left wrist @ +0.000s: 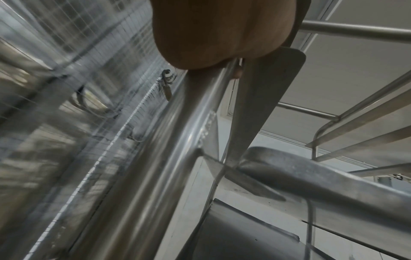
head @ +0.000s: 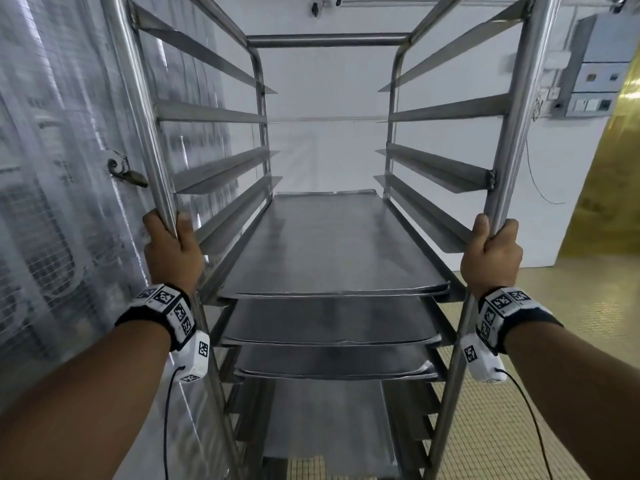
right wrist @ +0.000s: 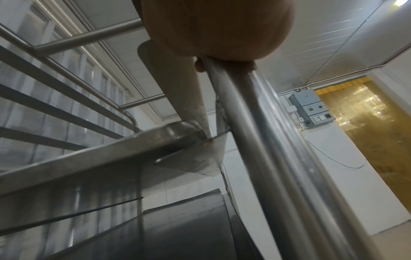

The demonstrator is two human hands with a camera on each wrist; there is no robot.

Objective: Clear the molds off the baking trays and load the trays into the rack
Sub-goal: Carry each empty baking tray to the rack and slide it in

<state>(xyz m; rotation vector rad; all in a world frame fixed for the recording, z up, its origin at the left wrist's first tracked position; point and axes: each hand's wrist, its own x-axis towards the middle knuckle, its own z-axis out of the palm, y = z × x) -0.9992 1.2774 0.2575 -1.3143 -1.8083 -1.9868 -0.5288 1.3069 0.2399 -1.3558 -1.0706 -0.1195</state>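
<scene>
A tall steel rack [head: 327, 39] stands in front of me with angled side rails. Three flat metal trays sit on its rails: the top tray [head: 329, 244], a second tray [head: 329, 320] below it and a third tray [head: 332, 362] under that. No molds are in view. My left hand [head: 171, 247] grips the rack's near left post [head: 142, 116], also seen as the left post [left wrist: 142, 158]. My right hand [head: 491, 252] grips the near right post [head: 519, 116], the same right post [right wrist: 262, 140] in the right wrist view. Both palms [left wrist: 211, 31] [right wrist: 218, 26] fill the tops of the wrist views.
A mesh-backed plastic curtain wall [head: 52, 168] runs close along the rack's left side, with a latch [head: 121, 168] on it. A white wall lies behind the rack. On the right are a grey electrical box [head: 595, 64], a yellow strip curtain [head: 620, 168] and tiled floor [head: 519, 393].
</scene>
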